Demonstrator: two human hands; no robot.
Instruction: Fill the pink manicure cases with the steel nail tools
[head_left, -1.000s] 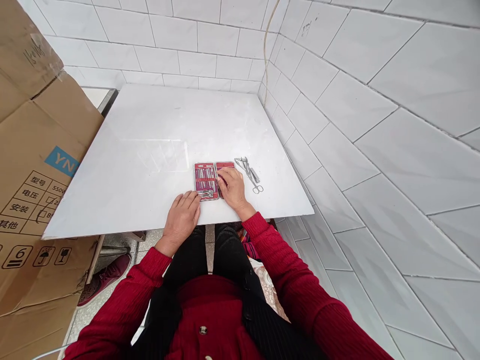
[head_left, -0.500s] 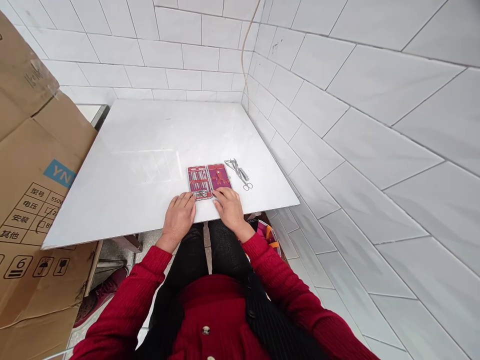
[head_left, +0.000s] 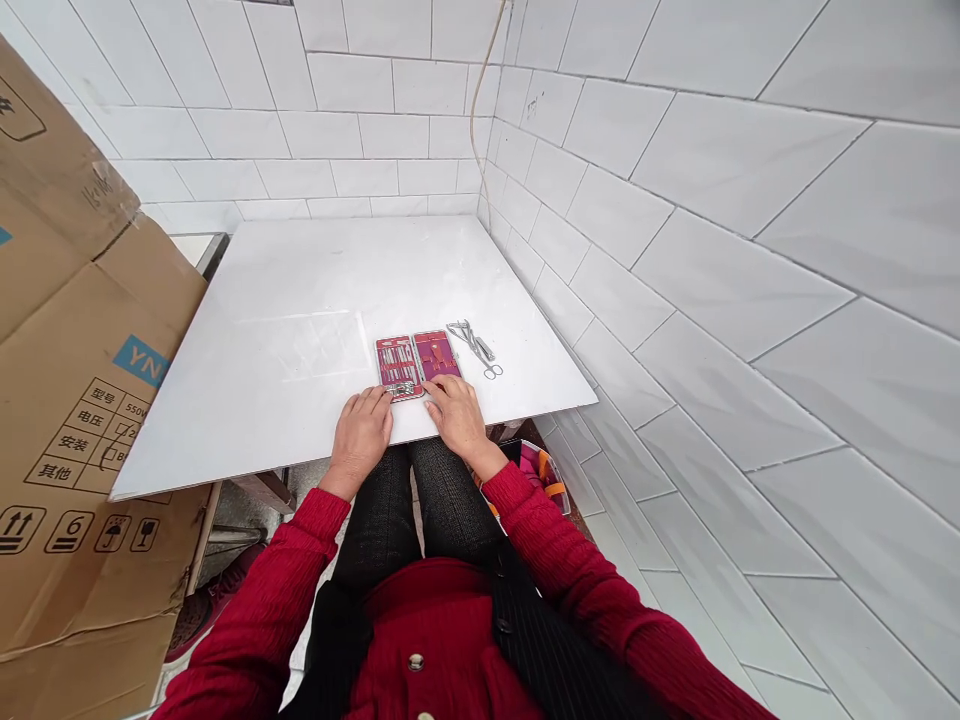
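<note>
An unfolded manicure set case (head_left: 421,392) lies on the white table, its red and purple lining facing up. Several slim metal tools (head_left: 396,362) are in its left half, with nail clippers (head_left: 403,388) near its front edge. My left hand (head_left: 360,430) rests at the case's front left corner, fingers laid out side by side. On the other side my right hand (head_left: 456,415) rests over the front of the right half, thumb apart and index finger by the hinge. Neither hand visibly grasps a tool. Right of the case lie small scissors (head_left: 491,371) and other metal tools (head_left: 474,342).
The white table (head_left: 300,270) meets tiled walls behind and at the right. A large cardboard box (head_left: 67,330) stands against its left side. Below the right front edge is a container with colourful items (head_left: 544,470). A cable (head_left: 474,110) hangs in the corner.
The camera view has shifted slightly, so the box and walls sit differently in the picture. Both hands and the case stay practically in place.
</note>
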